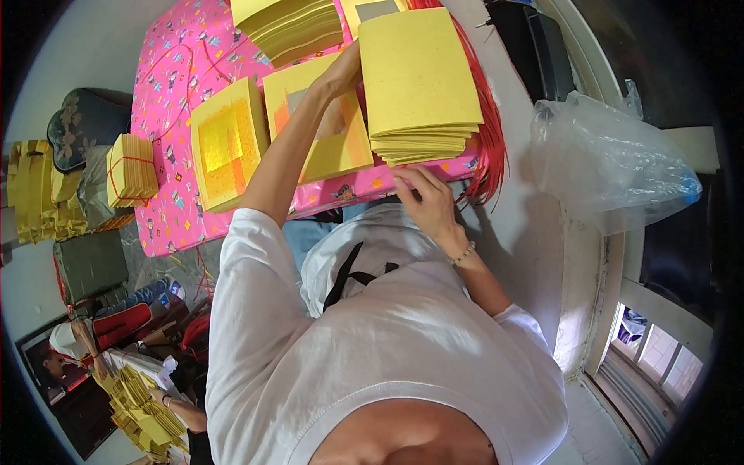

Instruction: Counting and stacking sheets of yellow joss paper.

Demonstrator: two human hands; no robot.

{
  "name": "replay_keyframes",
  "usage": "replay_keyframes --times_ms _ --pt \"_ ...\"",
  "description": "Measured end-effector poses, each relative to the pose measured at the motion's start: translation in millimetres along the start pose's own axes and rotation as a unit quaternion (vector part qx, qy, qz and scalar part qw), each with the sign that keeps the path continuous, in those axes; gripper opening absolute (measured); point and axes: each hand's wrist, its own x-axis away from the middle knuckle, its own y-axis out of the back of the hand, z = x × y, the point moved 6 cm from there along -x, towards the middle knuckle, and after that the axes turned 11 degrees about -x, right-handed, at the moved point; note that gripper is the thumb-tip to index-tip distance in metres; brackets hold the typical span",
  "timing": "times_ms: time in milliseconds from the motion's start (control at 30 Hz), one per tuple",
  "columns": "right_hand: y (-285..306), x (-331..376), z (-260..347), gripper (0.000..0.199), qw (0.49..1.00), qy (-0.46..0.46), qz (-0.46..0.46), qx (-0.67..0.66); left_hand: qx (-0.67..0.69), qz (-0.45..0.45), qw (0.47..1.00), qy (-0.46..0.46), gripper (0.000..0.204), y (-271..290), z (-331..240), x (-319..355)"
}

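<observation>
A thick stack of yellow paper sheets (422,74) stands at the right of the pink table, its near edges slightly fanned. My left hand (341,76) reaches to the left side of this stack, and its fingers are hidden behind the edge. Just below the stack's near edge is my right hand (428,205), fingers loosely bent and apart, holding nothing. Under my left forearm lies a yellow stack with a grey and orange patch (341,147). Left of it is another yellow stack with a shiny gold square (223,147) on top.
A patterned pink cover (167,209) lies on the table. Farther back is a tall yellow paper pile (291,35); a tied bundle (133,172) sits at the left edge. Red strings (488,147) hang at the right, near a clear plastic bag (604,163). Other people work at lower left.
</observation>
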Motion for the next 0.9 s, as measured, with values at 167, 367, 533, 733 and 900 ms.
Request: replay_keyframes --times_ms 167,367,533,733,900 --pt "-3 -22 8 0.009 0.999 0.042 -0.021 0.024 -0.046 0.024 0.999 0.003 0.056 -1 7 -6" --pt "-2 -22 8 0.006 0.997 0.05 -0.059 0.012 -0.084 0.031 0.996 -0.008 0.057 -2 6 -5" --pt "2 -25 8 0.003 0.997 0.039 -0.072 0.005 -0.058 0.011 0.998 0.003 0.057 -4 6 -8" --pt "8 -19 7 0.008 0.996 0.084 -0.021 0.01 -0.048 0.027 0.997 0.045 0.061 1 6 -10" --pt "4 4 -10 0.009 0.997 0.016 0.007 0.07 -0.024 -0.002 0.998 0.057 0.066 4 8 -5"
